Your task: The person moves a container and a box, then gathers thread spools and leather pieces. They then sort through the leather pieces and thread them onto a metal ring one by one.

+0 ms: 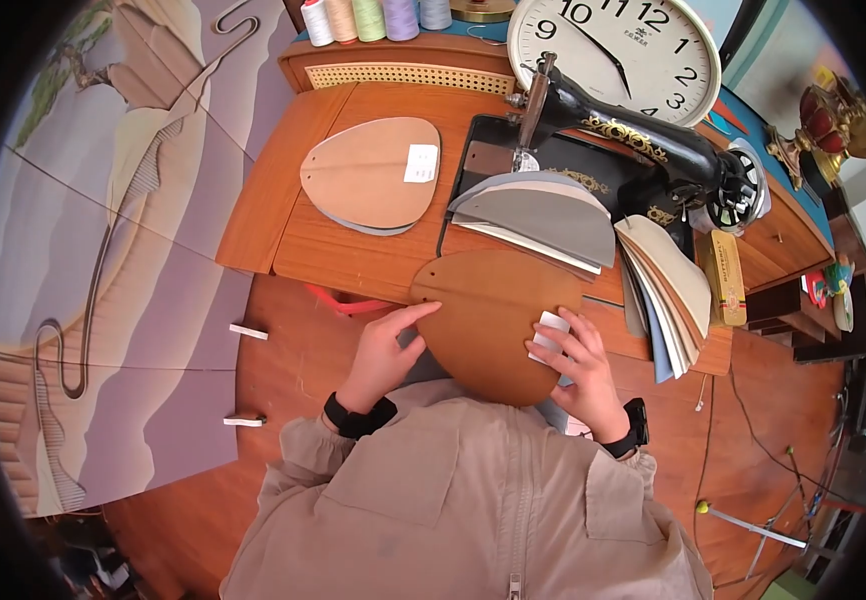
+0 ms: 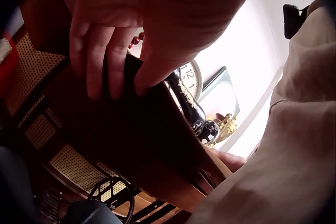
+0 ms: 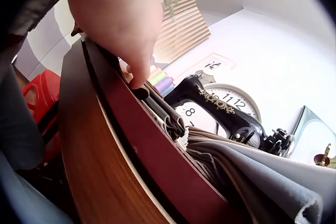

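Observation:
A rounded brown leather piece (image 1: 493, 330) with small holes at its left end lies over the table's front edge, close to the torso. My left hand (image 1: 378, 355) grips its left edge, the index fingertip beside the holes. Fingers and thumb of that hand (image 2: 115, 50) also show against a dark surface in the left wrist view. On the piece's right side my right hand (image 1: 583, 375) holds it, fingers spread over a white label (image 1: 550, 335). In the right wrist view, much of the right hand (image 3: 118, 24) hides what it holds.
A black sewing machine (image 1: 643, 135) stands behind, before a large clock (image 1: 613, 50). Fanned grey sheets (image 1: 543, 220) and beige-blue sheets (image 1: 668, 280) lie nearby. A labelled tan piece (image 1: 368, 175) lies left. Thread spools (image 1: 368, 20) and a yellow tin (image 1: 725, 275) flank the table.

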A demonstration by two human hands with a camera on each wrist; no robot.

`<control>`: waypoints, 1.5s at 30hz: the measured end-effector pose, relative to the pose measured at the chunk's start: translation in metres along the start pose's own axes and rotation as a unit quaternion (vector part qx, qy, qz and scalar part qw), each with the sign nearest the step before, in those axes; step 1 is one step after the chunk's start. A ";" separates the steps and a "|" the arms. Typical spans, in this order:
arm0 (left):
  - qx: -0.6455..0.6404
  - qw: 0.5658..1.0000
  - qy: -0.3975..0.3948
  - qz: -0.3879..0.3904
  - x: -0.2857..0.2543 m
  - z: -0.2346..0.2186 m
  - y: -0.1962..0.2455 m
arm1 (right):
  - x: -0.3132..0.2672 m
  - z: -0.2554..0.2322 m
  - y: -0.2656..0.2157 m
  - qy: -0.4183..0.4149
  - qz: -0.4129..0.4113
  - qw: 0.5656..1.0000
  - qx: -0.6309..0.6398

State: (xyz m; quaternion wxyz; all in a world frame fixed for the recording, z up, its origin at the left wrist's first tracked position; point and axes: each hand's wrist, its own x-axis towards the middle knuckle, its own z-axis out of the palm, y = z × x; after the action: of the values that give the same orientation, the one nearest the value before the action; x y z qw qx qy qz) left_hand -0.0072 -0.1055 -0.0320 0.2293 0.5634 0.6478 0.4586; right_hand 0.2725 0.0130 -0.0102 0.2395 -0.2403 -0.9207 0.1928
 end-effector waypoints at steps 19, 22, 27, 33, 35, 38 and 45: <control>-0.090 0.972 0.066 -0.208 0.031 0.002 0.002 | 0.032 0.040 0.033 0.184 0.274 0.930 0.160; -0.118 0.969 0.057 -0.209 0.033 0.001 -0.001 | 0.038 0.038 0.029 0.190 0.272 0.932 0.146; -0.194 0.945 0.020 -0.264 0.043 -0.002 -0.003 | 0.037 0.039 0.032 0.197 0.262 0.933 0.147; -0.272 0.916 -0.009 -0.296 0.045 -0.008 -0.006 | 0.031 0.035 0.028 0.194 0.251 0.934 0.166; -0.260 0.916 -0.020 -0.303 0.044 -0.010 0.000 | 0.031 0.033 0.024 0.182 0.277 0.919 0.214; -0.241 0.920 -0.042 -0.305 0.041 -0.012 0.003 | 0.024 0.035 0.034 0.170 0.254 0.918 0.253; -0.296 0.916 -0.040 -0.270 0.024 -0.001 -0.001 | 0.017 0.025 0.034 0.156 0.211 0.929 0.260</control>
State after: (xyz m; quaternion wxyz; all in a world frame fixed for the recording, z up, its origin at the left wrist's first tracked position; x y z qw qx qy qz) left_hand -0.0151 -0.0837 -0.0272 0.5259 0.2915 0.6005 0.5270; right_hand 0.2586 0.0439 -0.0407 0.3877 -0.3850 -0.7175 0.4320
